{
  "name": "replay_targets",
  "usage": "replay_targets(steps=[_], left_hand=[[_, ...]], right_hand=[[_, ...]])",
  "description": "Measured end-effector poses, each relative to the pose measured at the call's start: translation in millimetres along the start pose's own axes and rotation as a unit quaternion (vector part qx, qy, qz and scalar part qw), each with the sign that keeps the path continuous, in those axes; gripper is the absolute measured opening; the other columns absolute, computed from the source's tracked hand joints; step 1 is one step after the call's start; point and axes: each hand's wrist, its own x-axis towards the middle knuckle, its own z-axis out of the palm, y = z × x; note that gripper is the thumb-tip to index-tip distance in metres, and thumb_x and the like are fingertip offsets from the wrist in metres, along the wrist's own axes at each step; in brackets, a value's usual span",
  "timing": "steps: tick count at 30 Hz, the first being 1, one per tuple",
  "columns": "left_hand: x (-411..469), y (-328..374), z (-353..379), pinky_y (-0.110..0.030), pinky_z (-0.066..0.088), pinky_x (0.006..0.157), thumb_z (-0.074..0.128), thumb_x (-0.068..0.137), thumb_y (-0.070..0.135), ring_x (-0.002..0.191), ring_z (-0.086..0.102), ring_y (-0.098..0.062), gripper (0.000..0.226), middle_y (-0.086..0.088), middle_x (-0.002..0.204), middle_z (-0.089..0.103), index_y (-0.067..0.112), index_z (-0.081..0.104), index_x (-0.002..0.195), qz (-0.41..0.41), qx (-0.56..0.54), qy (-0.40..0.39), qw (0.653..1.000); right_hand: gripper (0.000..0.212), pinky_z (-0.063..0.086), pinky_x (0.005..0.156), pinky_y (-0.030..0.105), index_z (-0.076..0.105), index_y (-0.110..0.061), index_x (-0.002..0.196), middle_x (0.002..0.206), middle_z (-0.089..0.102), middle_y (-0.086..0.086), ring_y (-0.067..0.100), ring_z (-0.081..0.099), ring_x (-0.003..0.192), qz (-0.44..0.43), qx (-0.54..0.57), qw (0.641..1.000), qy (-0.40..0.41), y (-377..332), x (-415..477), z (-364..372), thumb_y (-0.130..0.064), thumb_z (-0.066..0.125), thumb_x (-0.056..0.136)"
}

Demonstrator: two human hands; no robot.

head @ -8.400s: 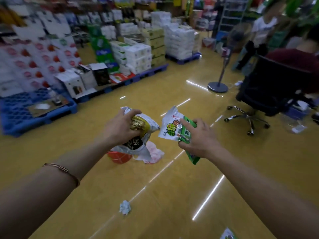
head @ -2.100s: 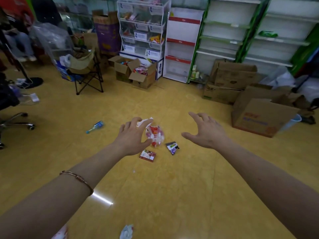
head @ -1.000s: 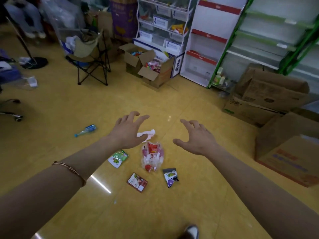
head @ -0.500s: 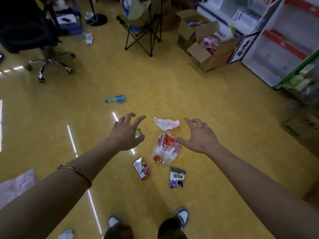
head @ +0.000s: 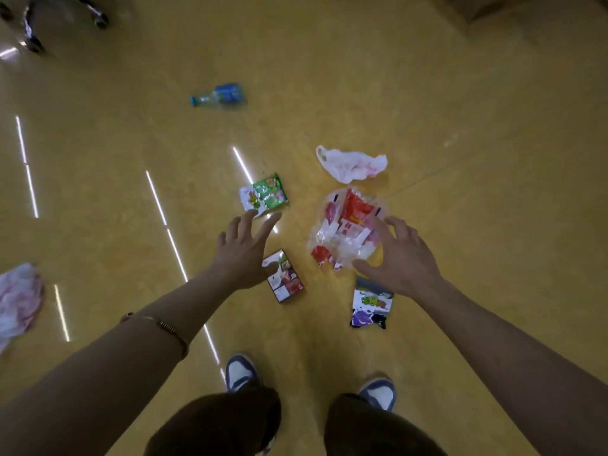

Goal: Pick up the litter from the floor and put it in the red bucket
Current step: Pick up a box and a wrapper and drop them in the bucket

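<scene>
Litter lies on the yellow floor in front of my feet. A clear bag of red and white wrappers point(head: 345, 225) sits in the middle, a thin white plastic bag point(head: 350, 162) beyond it. A green snack packet point(head: 265, 195), a small red box point(head: 284, 276) and a purple-and-white packet point(head: 370, 304) lie around them. My left hand point(head: 245, 251) hovers with spread fingers between the green packet and the red box. My right hand point(head: 396, 255) reaches over the clear bag's right edge, fingers spread, holding nothing. The red bucket is out of view.
A blue-capped plastic bottle point(head: 218, 97) lies farther out on the left. Crumpled pink-white plastic point(head: 18, 301) is at the left edge. Office chair wheels point(head: 33, 24) show at the top left. My two shoes point(head: 241, 373) stand just behind the litter.
The view has tilted down and closer to the floor; both empty hands have dropped toward the litter, the right one now over the clear bag.
</scene>
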Motion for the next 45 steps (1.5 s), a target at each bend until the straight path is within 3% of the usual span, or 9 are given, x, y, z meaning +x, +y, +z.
replay_targets(steps=[11, 15, 17, 20, 23, 27, 31, 37, 45], left_hand=[[142, -31, 231, -0.06, 0.011, 0.112, 0.071, 0.071, 0.055, 0.144, -0.013, -0.032, 0.121, -0.001, 0.156, -0.02, 0.042, -0.029, 0.137, 0.079, 0.114, -0.061, 0.988], [177, -32, 291, -0.057, 0.01, 0.114, 0.074, 0.072, 0.047, 0.144, -0.013, -0.032, 0.131, -0.004, 0.155, -0.027, 0.039, -0.044, 0.128, 0.139, 0.228, -0.058, 0.962], [186, -34, 317, -0.059, 0.015, 0.112, 0.078, 0.067, 0.046, 0.145, -0.002, -0.035, 0.137, -0.008, 0.158, -0.015, 0.037, -0.045, 0.127, 0.185, 0.287, -0.043, 0.939], [185, -32, 336, -0.065, 0.026, 0.105, 0.087, 0.045, 0.048, 0.141, 0.02, -0.04, 0.141, -0.011, 0.157, 0.013, 0.037, -0.013, 0.144, 0.18, 0.309, -0.049, 0.933], [192, -36, 354, -0.066, 0.001, 0.111, 0.061, 0.086, 0.038, 0.142, -0.014, -0.04, 0.102, -0.01, 0.156, -0.021, 0.038, -0.024, 0.142, 0.189, 0.324, -0.043, 0.926], [199, -30, 359, -0.06, -0.013, 0.11, 0.027, 0.1, 0.038, 0.144, -0.011, -0.033, 0.054, -0.007, 0.158, -0.006, 0.036, 0.005, 0.149, 0.183, 0.295, -0.013, 0.938], [201, -31, 360, -0.068, -0.004, 0.109, 0.05, 0.094, 0.03, 0.142, -0.014, -0.039, 0.087, -0.011, 0.157, -0.01, 0.033, -0.021, 0.145, 0.191, 0.422, -0.07, 0.883], [208, -21, 352, -0.063, 0.001, 0.111, 0.067, 0.066, 0.065, 0.137, 0.02, -0.035, 0.117, -0.016, 0.148, 0.02, 0.02, -0.006, 0.147, 0.243, 0.349, -0.051, 0.904], [203, 54, 357, -0.049, 0.02, 0.111, 0.066, 0.064, 0.069, 0.129, 0.027, -0.031, 0.123, -0.013, 0.145, 0.022, 0.018, -0.008, 0.147, 0.349, 0.225, -0.06, 0.908]], right_hand=[[0.088, 0.021, 0.115, 0.046, 0.008, -0.036, 0.149, 0.153, 0.017, 0.001, 0.025, 0.019, 0.14, -0.028, -0.043, 0.999, -0.007, 71, 126, 241, -0.067, 0.052, 0.079], [0.084, 0.026, 0.113, 0.044, 0.016, -0.038, 0.146, 0.146, 0.023, 0.001, 0.023, 0.026, 0.135, -0.062, -0.044, 0.997, -0.009, 100, 145, 300, -0.063, 0.057, 0.077], [0.084, 0.025, 0.111, 0.04, 0.017, -0.037, 0.146, 0.146, 0.022, 0.001, 0.022, 0.027, 0.134, -0.077, -0.046, 0.996, -0.024, 121, 147, 325, -0.062, 0.058, 0.077], [0.085, 0.023, 0.112, 0.036, 0.015, -0.038, 0.147, 0.148, 0.021, 0.002, 0.023, 0.027, 0.135, -0.102, -0.08, 0.99, -0.05, 151, 146, 338, -0.063, 0.058, 0.078], [0.086, 0.022, 0.112, 0.038, 0.017, -0.038, 0.147, 0.149, 0.021, 0.002, 0.025, 0.025, 0.135, -0.084, -0.081, 0.992, -0.047, 167, 147, 336, -0.064, 0.059, 0.077], [0.089, 0.018, 0.113, 0.039, 0.012, -0.04, 0.148, 0.151, 0.016, 0.001, 0.025, 0.017, 0.138, -0.068, -0.103, 0.99, -0.066, 175, 148, 342, -0.068, 0.056, 0.076], [0.091, 0.016, 0.115, 0.043, 0.011, -0.039, 0.148, 0.152, 0.015, 0.001, 0.025, 0.015, 0.139, -0.073, -0.127, 0.986, -0.073, 177, 151, 345, -0.073, 0.052, 0.075], [0.094, 0.014, 0.117, 0.046, 0.01, -0.04, 0.148, 0.151, 0.014, 0.001, 0.025, 0.014, 0.139, -0.099, -0.135, 0.983, -0.077, 171, 154, 349, -0.078, 0.05, 0.072], [0.112, 0.002, 0.116, 0.054, 0.001, -0.045, 0.147, 0.155, 0.006, 0.001, 0.031, 0.005, 0.142, -0.084, -0.161, 0.978, -0.107, 185, 146, 355, -0.095, 0.021, 0.049]])
